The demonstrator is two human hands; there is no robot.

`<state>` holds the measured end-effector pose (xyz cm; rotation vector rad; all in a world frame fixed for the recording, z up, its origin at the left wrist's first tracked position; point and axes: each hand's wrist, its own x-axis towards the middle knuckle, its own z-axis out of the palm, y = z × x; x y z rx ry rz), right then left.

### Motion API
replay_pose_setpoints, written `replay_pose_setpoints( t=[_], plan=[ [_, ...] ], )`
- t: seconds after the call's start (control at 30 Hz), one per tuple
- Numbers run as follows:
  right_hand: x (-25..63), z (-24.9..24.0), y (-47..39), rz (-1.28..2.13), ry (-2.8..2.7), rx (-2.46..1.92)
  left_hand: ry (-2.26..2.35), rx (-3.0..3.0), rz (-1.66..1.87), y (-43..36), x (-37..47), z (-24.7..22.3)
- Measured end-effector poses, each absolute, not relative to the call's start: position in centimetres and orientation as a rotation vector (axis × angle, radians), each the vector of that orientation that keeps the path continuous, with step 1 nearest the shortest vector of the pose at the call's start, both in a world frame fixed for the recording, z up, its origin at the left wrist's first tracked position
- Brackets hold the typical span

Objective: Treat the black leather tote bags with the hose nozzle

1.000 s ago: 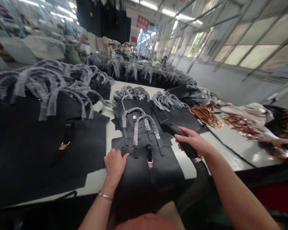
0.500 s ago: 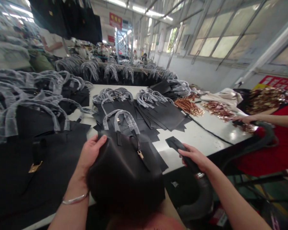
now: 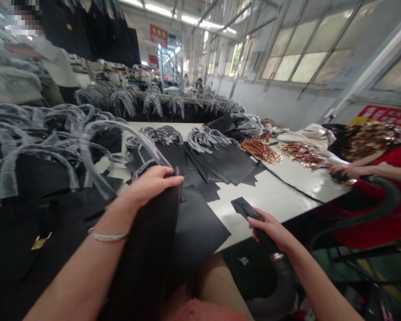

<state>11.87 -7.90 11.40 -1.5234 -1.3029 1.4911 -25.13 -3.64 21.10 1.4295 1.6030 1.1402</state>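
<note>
In the head view my left hand is closed over the top edge of a black leather bag panel, which is tilted nearly edge-on to me. A plastic-wrapped bag handle arches up behind that hand. Below and to the right of the panel lies another flat black panel at the table edge. My right hand grips a flat black hose nozzle, its wide tip pointing up and left over the table. From it a thick grey hose curves down.
Stacked panels with wrapped handles lie on the white table. Bundles of brown straps are beyond them. At right a co-worker in red holds another hose. Black bags hang overhead at left.
My left hand has moved up and right, turning the bag panel from facing me to edge-on and swinging its handle left. My right hand and the nozzle have hardly moved.
</note>
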Motion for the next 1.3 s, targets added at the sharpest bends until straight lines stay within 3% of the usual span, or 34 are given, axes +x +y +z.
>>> replay_pose_setpoints(
  t=[0.13,0.23,0.37,0.67,1.17,1.3],
  plan=[
    [10.9,12.0,-8.2,1.494,-1.343,-1.56,1.501,1.896,0.525,-2.5,-20.3,11.3],
    [9.7,12.3,-8.5,1.559,-1.424,-1.557,1.575,2.052,0.563,-5.1,-19.1,6.0],
    [7.8,11.8,-8.5,1.735,-1.536,-1.532,1.688,2.169,0.732,-9.8,-19.0,2.7],
    [4.8,11.8,-6.9,1.984,-1.747,-1.496,1.821,2.222,0.79,-12.9,-18.1,0.7],
    [1.5,12.3,-4.6,1.605,-1.778,-1.48,1.824,2.293,0.76,-13.1,-18.0,0.8],
    [3.6,13.1,-5.6,1.832,-1.805,-1.512,1.826,2.287,0.762,-13.1,-17.9,0.7]
  ],
)
